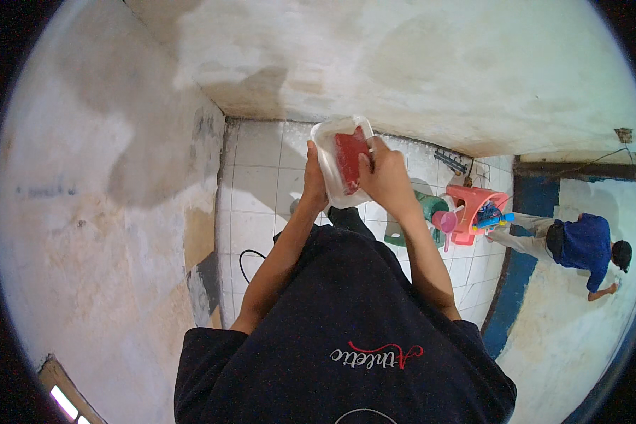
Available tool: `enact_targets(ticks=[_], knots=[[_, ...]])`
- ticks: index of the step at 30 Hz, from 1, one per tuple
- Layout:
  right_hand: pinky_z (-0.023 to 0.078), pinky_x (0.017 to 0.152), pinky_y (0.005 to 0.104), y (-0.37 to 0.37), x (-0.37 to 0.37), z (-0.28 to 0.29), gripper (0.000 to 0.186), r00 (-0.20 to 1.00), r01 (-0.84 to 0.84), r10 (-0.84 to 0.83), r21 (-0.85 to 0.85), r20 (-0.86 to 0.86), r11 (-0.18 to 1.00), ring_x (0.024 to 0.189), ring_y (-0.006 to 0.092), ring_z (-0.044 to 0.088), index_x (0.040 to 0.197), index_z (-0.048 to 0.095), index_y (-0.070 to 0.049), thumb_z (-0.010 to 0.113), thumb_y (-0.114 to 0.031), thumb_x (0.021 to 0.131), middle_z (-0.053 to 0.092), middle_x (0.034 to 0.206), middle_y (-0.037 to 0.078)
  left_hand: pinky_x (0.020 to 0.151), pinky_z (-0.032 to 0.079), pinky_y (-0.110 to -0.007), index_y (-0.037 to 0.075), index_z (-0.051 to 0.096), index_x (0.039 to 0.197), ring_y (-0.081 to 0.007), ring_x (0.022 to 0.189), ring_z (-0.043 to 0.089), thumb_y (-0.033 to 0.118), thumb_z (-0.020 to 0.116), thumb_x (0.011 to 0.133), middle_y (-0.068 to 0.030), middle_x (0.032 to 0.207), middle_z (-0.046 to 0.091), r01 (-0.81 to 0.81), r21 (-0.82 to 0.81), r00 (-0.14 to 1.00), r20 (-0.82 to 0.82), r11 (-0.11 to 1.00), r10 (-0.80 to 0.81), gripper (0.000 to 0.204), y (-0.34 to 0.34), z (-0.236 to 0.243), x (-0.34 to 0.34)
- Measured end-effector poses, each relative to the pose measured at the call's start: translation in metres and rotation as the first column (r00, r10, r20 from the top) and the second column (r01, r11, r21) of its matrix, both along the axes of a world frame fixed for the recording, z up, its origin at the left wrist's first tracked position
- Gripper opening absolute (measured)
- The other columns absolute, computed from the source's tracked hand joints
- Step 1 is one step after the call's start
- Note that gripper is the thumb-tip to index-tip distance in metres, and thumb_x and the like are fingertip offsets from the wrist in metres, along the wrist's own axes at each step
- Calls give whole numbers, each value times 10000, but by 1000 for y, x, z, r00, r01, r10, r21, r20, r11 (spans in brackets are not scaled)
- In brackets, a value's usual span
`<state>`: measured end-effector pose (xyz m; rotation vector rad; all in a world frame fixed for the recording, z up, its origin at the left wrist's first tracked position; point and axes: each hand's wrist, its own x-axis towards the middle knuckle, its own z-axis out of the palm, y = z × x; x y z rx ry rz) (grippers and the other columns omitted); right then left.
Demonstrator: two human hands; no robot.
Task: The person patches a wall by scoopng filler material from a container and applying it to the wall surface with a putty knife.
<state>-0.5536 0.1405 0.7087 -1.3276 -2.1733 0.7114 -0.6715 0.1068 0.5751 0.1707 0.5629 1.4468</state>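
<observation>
My left hand (315, 178) grips the side of a white plastic tub (323, 128), its fingers mostly hidden beneath. The tub is held tilted in front of my chest, above the tiled floor. My right hand (390, 178) is closed on the right edge of a flat red putty spreader (348, 157), thumb on its face. White smears mark the red surface. The spreader lies over the tub's opening, reaching down into it; whatever lies under it is hidden.
Patchy walls (403, 63) stand ahead and to the left. On the white floor tiles (258, 187) sit a pink plastic stool (473, 194) with tools, a pink dipper (445, 222) and a green container (431, 205). A person in blue (583, 240) works at the right wall. A black cable (244, 261) curls nearby.
</observation>
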Motion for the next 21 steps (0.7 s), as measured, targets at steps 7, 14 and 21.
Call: enact_targets(ticks=[7, 14, 21], knots=[[481, 564, 456, 12, 20, 40, 120, 994, 66, -73, 76, 87, 995, 648, 438, 630, 958, 578, 31, 587, -32, 857, 622, 683, 247, 1028, 477, -432, 60, 288, 1484, -302, 1240, 536, 718, 241, 946, -170, 1380, 493, -97, -36, 992, -83, 995, 93, 850, -3, 20, 6], [474, 565, 518, 6, 23, 24, 184, 952, 51, -81, 107, 296, 993, 630, 467, 608, 1011, 537, 53, 578, -47, 863, 593, 655, 277, 1013, 488, -423, 68, 329, 1463, -290, 1199, 568, 689, 238, 965, -161, 1348, 519, -129, -102, 990, -75, 986, 121, 801, 4, 19, 6], [457, 537, 513, 9, 31, 3, 162, 979, 38, -48, 56, 198, 998, 608, 470, 602, 965, 534, 61, 592, -42, 853, 578, 648, 294, 982, 500, -407, 60, 360, 1440, -282, 1176, 577, 655, 211, 988, -161, 1309, 544, -152, -194, 978, -172, 969, 119, 762, 2, 15, 6]])
